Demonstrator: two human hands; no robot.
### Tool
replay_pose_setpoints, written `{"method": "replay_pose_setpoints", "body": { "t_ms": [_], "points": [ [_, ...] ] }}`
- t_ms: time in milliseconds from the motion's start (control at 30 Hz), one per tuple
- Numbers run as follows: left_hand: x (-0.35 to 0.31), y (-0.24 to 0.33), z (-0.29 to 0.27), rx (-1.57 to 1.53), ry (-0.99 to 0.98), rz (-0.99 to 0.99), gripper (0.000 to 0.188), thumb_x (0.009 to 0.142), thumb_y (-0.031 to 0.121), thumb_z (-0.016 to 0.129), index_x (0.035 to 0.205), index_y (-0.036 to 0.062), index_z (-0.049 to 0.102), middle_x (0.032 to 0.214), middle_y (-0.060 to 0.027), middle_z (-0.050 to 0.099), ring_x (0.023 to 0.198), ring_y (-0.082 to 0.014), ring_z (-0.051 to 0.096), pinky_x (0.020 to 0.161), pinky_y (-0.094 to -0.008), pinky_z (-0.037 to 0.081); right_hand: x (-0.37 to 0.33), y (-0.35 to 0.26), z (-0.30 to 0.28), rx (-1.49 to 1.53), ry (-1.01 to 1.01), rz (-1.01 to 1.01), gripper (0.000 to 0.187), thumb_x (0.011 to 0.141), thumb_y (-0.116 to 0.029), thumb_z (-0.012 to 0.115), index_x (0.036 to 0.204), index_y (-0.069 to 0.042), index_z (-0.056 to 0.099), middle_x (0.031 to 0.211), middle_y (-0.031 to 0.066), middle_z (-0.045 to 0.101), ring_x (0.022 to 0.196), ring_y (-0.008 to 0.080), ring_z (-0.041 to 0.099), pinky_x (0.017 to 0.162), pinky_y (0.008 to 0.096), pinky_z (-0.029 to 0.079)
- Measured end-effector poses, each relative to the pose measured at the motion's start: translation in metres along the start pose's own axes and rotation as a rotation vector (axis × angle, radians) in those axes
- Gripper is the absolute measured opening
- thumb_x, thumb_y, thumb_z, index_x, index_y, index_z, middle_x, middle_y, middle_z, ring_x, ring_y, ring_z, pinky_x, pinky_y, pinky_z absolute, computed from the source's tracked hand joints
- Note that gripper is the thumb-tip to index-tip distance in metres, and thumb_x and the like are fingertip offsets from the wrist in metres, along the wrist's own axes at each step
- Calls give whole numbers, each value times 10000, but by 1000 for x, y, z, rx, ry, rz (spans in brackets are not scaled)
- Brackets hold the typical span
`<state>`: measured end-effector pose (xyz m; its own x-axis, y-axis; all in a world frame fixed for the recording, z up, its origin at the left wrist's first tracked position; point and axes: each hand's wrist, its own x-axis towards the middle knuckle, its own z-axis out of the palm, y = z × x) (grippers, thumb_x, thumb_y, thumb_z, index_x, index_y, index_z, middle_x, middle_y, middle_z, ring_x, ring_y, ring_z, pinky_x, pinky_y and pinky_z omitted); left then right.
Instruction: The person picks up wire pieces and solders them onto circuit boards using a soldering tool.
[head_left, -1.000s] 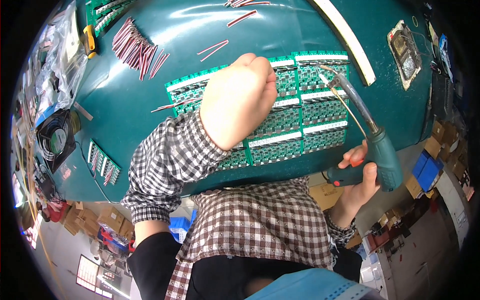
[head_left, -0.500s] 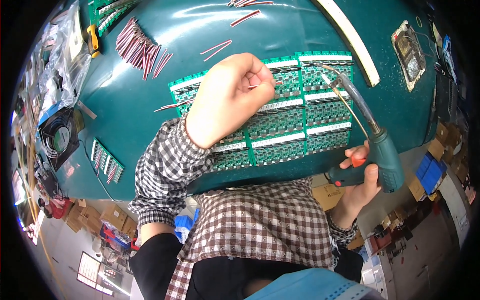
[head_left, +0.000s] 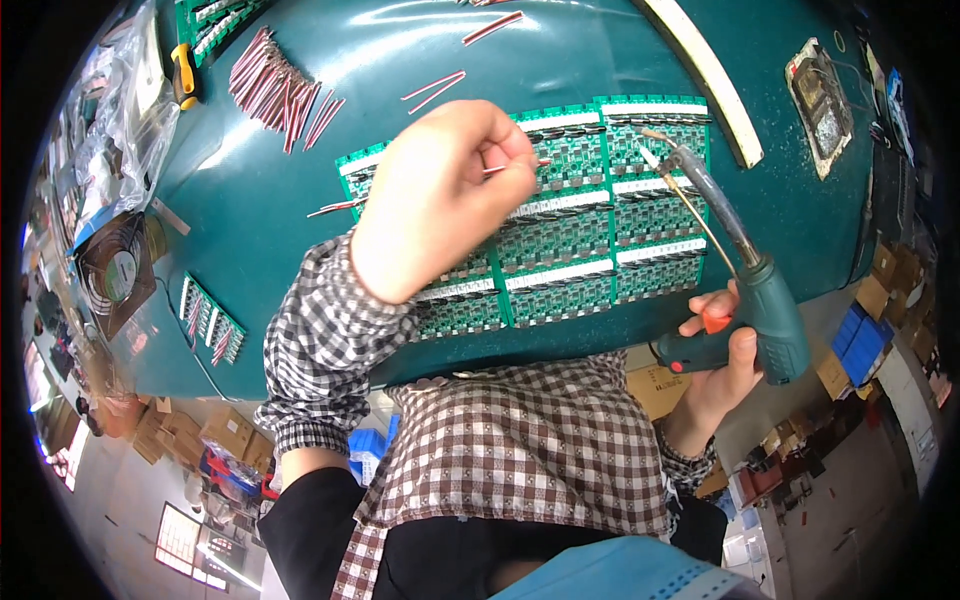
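Note:
My left hand [head_left: 430, 200] is closed in a pinch above the left part of a panel of green circuit boards [head_left: 560, 258]. Thin red-and-white wire [head_left: 335, 208] sticks out on its left side, and a short end shows at the fingertips on its right. On the right, my right hand [head_left: 738, 372] wraps round the grip of a green soldering gun [head_left: 782, 325]. The gun's metal tip and thin feed tube reach over the upper right boards, apart from my left hand. Rows of white connectors and black parts line the boards. My left palm hides some of them.
A heap of red-and-white wires [head_left: 270, 85] lies at the back left, with a few loose wires [head_left: 437, 90] near it. A fan [head_left: 118, 275], a small board [head_left: 212, 320] and a yellow-handled tool [head_left: 184, 75] sit left. A white strip [head_left: 705, 80] and dirty tray [head_left: 820, 110] lie right.
My left hand has shifted slightly left with the wire still pinched. My right hand and the soldering gun have hardly moved.

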<state>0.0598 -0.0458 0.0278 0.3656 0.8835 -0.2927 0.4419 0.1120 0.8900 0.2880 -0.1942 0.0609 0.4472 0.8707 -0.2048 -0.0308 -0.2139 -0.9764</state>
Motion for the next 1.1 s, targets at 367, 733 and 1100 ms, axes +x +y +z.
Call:
{"method": "replay_pose_setpoints", "body": {
  "t_ms": [367, 733, 1100],
  "points": [
    [6, -5, 23, 480, 140, 261, 64, 695, 45, 614, 726, 28, 561, 678, -89, 554, 573, -197, 557, 535, -292, 458, -3, 0, -1, 8, -43, 19, 519, 836, -328, 576, 1121, 96, 489, 863, 129, 571, 797, 240, 603, 540, 277, 537],
    [5, 1, 17, 240, 92, 261, 77, 683, 18, 612, 725, 31, 549, 651, -71, 515, 543, -161, 514, 513, -266, 431, -3, 1, -5, -9, -79, 41, 517, 834, -322, 580, 1126, 95, 485, 890, 146, 584, 827, 258, 619, 565, 284, 553],
    [18, -7, 21, 363, 65, 379, 95, 662, 73, 610, 673, 28, 527, 654, -129, 548, 598, -307, 567, 547, -376, 469, -7, -3, 2, -101, -99, 86, 517, 815, -324, 608, 1085, 100, 487, 831, 131, 573, 762, 231, 608, 567, 292, 548]
  ]
}}
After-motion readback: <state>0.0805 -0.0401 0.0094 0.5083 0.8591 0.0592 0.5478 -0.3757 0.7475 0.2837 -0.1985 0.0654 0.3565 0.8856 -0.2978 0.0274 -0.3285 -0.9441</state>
